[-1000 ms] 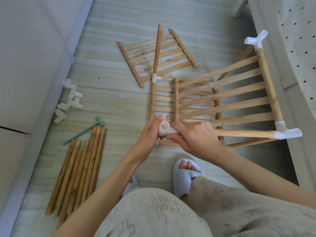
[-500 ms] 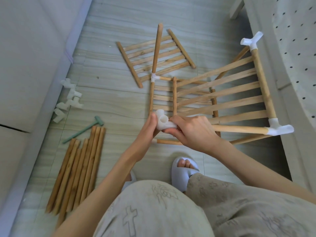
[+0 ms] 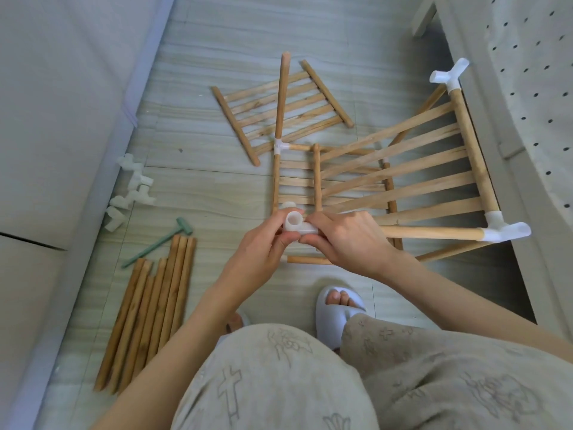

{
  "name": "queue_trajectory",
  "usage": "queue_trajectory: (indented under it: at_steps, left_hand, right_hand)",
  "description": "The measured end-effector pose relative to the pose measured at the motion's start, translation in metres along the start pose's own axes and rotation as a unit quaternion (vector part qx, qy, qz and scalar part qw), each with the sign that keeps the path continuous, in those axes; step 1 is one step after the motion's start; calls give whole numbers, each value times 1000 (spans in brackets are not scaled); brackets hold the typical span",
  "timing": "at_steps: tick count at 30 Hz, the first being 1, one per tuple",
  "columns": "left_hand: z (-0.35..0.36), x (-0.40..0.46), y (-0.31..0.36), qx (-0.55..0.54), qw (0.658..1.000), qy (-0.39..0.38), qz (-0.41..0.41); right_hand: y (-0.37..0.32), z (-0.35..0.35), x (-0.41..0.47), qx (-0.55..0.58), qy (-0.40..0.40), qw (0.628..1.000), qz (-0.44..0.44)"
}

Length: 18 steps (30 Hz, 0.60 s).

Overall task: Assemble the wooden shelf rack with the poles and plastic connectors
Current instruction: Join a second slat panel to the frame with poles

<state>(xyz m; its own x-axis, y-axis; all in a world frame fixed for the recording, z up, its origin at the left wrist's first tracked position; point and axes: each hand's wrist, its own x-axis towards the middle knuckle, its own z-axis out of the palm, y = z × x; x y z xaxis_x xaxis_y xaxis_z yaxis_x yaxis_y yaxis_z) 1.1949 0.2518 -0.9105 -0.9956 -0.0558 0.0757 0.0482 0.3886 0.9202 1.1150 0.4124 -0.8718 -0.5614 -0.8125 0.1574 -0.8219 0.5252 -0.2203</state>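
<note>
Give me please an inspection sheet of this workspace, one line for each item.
Surface: pale striped floor.
Job's things: white connector at the end of a pole of the raised shelf frame; slatted panel flat; loose poles; spare connectors.
Clutter: green mallet.
Grippers: left hand and right hand both hold the connector.
Cables: nothing seen.
Surroundings: dotted fabric at right.

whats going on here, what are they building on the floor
A person is putting together a wooden rack. Both hands, left hand and right hand, hold a white plastic connector at the near end of a pole on the raised slatted frame. Spare poles, loose connectors and a green mallet lie on the floor.
</note>
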Motion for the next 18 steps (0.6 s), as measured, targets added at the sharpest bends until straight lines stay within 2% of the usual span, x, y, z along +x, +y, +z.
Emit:
queue_trajectory:
  at_steps: [4,8,12,18]
  left_hand:
    - [1,2,-4,12,1000,-6,8]
    - [4,0,-7,27,999,11,26]
    - [7,-2,-9,41,998,28,43]
    - [2,4,3,26,1000,-2,2]
  right_hand:
    - [1,2,0,-19,28,999,-11]
    - [2,6,-4,-32,15,999,-14]
    - [1,6,-6,-8,-19,1000,-8]
    - [7,3,3,-41,-105,993,45]
